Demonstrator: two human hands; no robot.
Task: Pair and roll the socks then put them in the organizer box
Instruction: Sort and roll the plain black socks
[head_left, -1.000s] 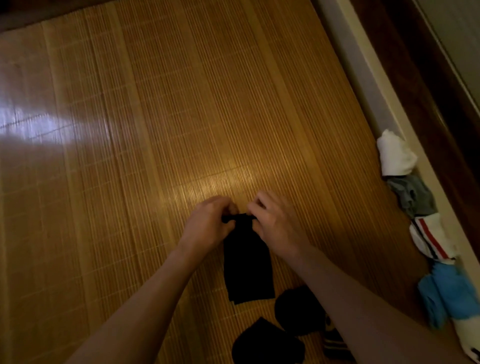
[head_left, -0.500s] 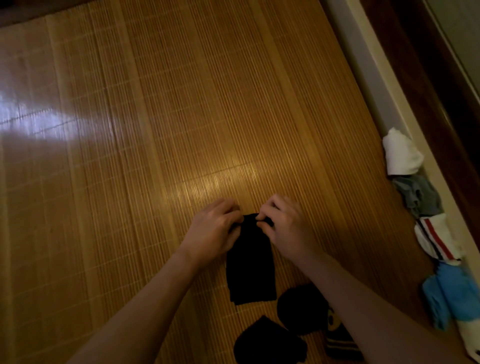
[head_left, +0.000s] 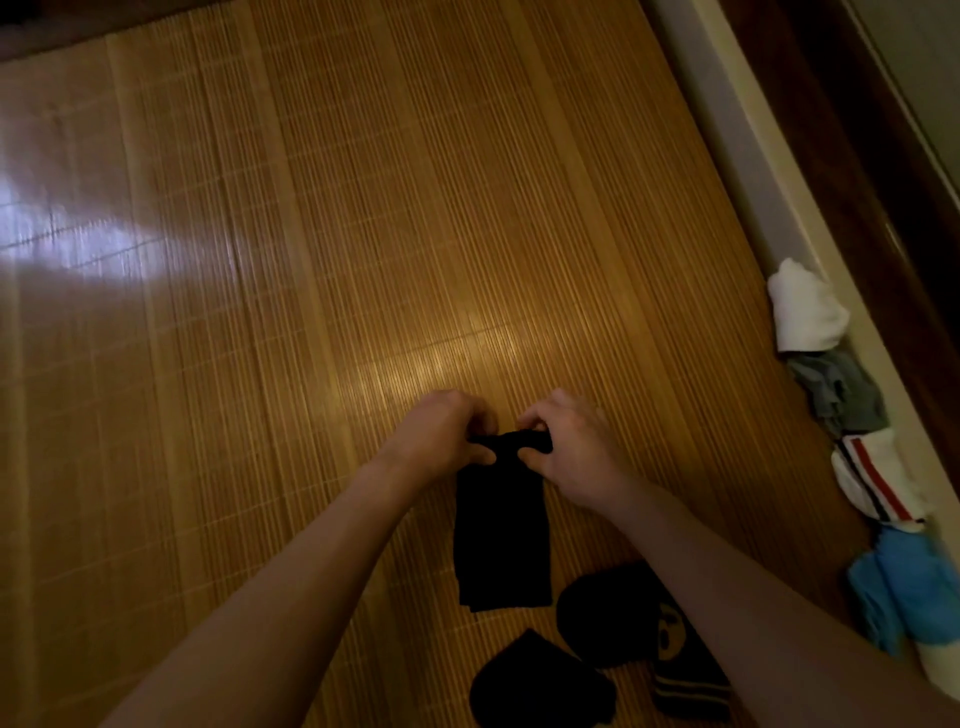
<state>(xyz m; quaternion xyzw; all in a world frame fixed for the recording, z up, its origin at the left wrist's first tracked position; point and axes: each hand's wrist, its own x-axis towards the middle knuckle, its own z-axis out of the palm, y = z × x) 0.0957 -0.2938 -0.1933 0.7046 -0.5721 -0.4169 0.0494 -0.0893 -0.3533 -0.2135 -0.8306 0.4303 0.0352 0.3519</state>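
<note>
A pair of black socks lies flat on the bamboo mat, its length running toward me. Its far end is curled into a small roll. My left hand pinches the left side of that roll and my right hand pinches the right side. Along the mat's right edge sits a row of rolled pairs: a white roll, a grey roll, a white roll with a red stripe and a blue roll. No organizer box shows.
More dark socks lie near me: a black sock, another black sock under my right forearm, and a striped dark sock. A pale ledge and dark wooden frame border the mat on the right.
The rolled end of the black socks has moved toward me and grown a little thicker as both hands turned it. The flat part is shorter.
</note>
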